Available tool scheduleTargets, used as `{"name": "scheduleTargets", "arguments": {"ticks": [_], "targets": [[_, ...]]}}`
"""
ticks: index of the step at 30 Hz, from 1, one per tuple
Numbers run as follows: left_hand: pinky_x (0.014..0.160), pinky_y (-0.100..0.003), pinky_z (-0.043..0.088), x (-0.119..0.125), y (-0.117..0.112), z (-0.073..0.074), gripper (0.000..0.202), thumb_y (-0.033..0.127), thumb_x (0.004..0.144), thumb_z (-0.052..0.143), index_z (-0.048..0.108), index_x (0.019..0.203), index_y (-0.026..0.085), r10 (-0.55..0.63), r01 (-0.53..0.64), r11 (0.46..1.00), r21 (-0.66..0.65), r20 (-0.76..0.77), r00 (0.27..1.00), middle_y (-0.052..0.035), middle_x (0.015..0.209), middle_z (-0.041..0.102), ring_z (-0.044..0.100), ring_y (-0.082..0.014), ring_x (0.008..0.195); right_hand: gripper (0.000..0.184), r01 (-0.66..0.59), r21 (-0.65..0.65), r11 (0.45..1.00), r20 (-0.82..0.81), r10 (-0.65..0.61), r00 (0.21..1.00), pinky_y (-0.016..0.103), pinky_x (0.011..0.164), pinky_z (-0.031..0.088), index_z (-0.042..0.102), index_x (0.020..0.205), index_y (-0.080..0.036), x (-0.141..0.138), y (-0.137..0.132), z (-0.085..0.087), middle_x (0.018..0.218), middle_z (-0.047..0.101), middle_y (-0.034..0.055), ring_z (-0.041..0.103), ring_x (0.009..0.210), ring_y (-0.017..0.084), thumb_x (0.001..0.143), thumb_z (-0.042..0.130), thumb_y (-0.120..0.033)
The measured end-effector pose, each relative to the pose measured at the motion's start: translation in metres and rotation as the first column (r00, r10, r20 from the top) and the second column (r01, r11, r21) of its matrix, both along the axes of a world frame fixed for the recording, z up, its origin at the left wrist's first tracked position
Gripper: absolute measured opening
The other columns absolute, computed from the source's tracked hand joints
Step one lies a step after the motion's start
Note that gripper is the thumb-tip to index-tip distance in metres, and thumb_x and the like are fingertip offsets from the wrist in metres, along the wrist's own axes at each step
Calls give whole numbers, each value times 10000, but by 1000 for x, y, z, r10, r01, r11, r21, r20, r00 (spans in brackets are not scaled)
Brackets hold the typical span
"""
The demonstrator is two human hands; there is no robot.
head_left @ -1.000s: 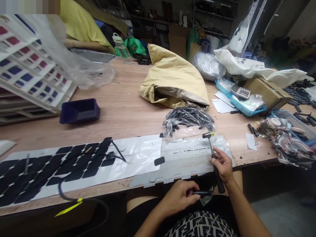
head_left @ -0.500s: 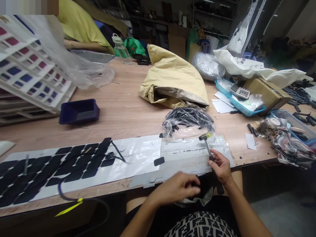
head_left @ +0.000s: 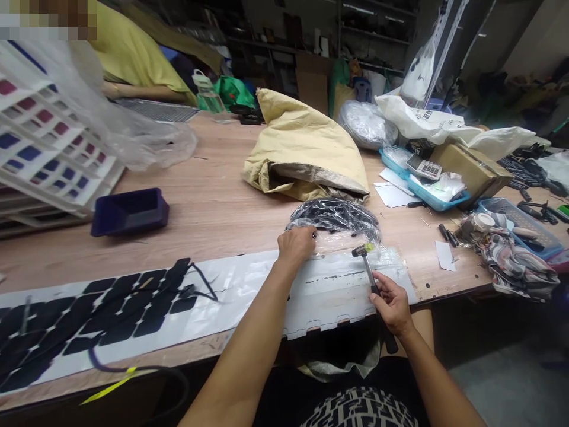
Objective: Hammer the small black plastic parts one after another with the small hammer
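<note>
My right hand (head_left: 391, 305) is closed round the dark handle of a small hammer (head_left: 368, 270), whose yellow-and-black head points up and away from me. My left hand (head_left: 297, 244) reaches to the left edge of a clear plastic bag (head_left: 335, 216) with black parts inside. Its fingers are curled, and a small dark bit shows at the fingertips; what they grip is mostly hidden. Under my left forearm lies a white sheet (head_left: 240, 270), with rows of rounded black pieces (head_left: 153, 311) on its left part. Between my hands is a pale, scuffed board (head_left: 338, 296) at the table edge.
A yellow sack (head_left: 306, 148) lies beyond the bag. To the left stand a dark blue tray (head_left: 131, 213) and a tilted white basket (head_left: 48, 142). Blue trays (head_left: 438, 193), a calculator (head_left: 424, 167) and a cardboard box (head_left: 473, 169) crowd the right. Another person's arm (head_left: 142, 92) rests at the far left.
My left hand has moved from above my lap, forward and left, to the bag of black parts. My right hand still holds the hammer in nearly the same place. The view has shifted slightly.
</note>
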State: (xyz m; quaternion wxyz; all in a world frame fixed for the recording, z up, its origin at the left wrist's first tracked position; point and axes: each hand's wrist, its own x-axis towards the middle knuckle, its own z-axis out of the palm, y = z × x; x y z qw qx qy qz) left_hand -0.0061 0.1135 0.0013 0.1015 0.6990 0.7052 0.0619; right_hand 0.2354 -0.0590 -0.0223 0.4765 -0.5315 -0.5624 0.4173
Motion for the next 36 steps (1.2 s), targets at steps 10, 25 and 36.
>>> {"name": "scheduleTargets", "arguments": {"ticks": [10,25,36], "targets": [[641,-252,469,9,-59,14,186,312,830,573,665,950,204,-296,74,921,383,564,770,-14,835,680,596,-144,694,492,5,16,1000,14,-5,1000,237,538,454,586,1307,-140,0,-1,1,826,653,24,563,612,120,824,617,-230],[723,-299,442,13,-80,-29,209,321,797,677,643,970,210,-314,214,946,242,525,791,-21,896,624,585,-186,815,493,7,55,998,102,-13,995,209,453,365,601,1296,-139,-3,-2,5,750,572,-9,439,511,81,810,608,-226],[729,-284,437,14,-74,-41,191,320,793,704,736,962,237,-266,168,962,215,603,752,-4,859,636,593,-168,814,507,-147,318,937,415,2,910,285,627,568,620,1307,-171,-16,-9,19,971,712,77,643,677,166,802,596,-143]]}}
